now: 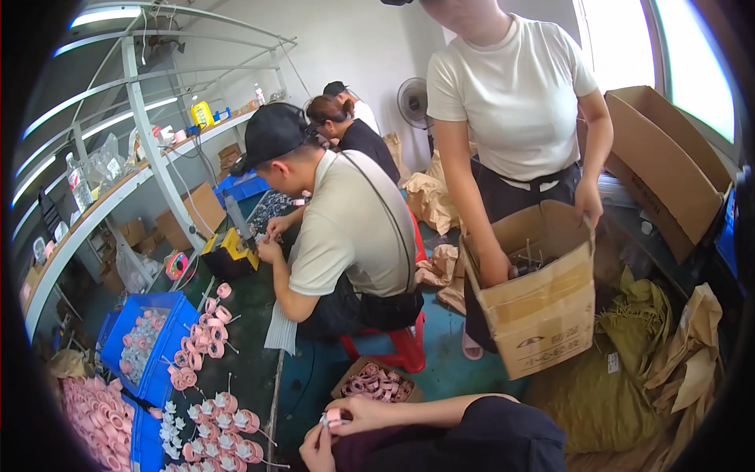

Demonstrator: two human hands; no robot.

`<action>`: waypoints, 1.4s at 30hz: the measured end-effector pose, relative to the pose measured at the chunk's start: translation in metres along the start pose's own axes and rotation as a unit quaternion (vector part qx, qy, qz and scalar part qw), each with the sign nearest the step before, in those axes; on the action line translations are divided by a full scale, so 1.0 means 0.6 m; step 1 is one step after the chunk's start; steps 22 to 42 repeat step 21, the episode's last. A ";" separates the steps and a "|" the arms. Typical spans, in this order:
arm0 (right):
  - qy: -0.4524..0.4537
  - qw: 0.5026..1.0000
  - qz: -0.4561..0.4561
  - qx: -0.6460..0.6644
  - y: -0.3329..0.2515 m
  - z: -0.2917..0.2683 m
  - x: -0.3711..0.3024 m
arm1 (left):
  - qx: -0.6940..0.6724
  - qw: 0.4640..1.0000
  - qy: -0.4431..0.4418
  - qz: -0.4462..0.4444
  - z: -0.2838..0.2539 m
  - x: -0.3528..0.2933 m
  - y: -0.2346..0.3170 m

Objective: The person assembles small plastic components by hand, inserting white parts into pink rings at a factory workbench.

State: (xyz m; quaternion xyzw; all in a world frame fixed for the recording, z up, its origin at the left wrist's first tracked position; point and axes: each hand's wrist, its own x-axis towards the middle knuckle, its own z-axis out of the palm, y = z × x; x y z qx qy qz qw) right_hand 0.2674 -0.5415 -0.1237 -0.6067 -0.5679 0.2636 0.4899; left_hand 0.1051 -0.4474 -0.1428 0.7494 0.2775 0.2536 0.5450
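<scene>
Low in the picture, my right hand point(362, 414) is closed around a small pink ring-shaped part point(337, 414). My left hand point(318, 450) pinches at the pale piece on that part's near side; the fingers partly hide it. Left of my hands, several pink ring parts with white flower-like pieces and thin wires point(228, 429) lie in rows on the dark green tabletop point(255, 358). More pink rings fill an open carton point(374, 383) just beyond my hands.
A blue bin point(179, 346) of pale small parts and a heap of pink rings point(98, 421) are at the left. Ahead, a seated co-worker point(346, 228) handles small parts. A standing person point(515, 102) holds a cardboard box point(543, 303). A green sack point(598, 401) lies at right.
</scene>
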 end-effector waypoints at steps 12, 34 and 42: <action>-0.053 0.997 -0.016 -0.050 0.091 0.032 -0.017 | -0.148 0.980 -0.025 -0.128 0.018 -0.013 -0.086; -0.046 0.981 -0.185 -0.026 0.041 0.099 0.006 | 0.208 0.952 0.116 0.192 -0.042 -0.072 -0.087; -0.046 0.981 -0.185 -0.026 0.041 0.099 0.006 | 0.208 0.952 0.116 0.192 -0.042 -0.072 -0.087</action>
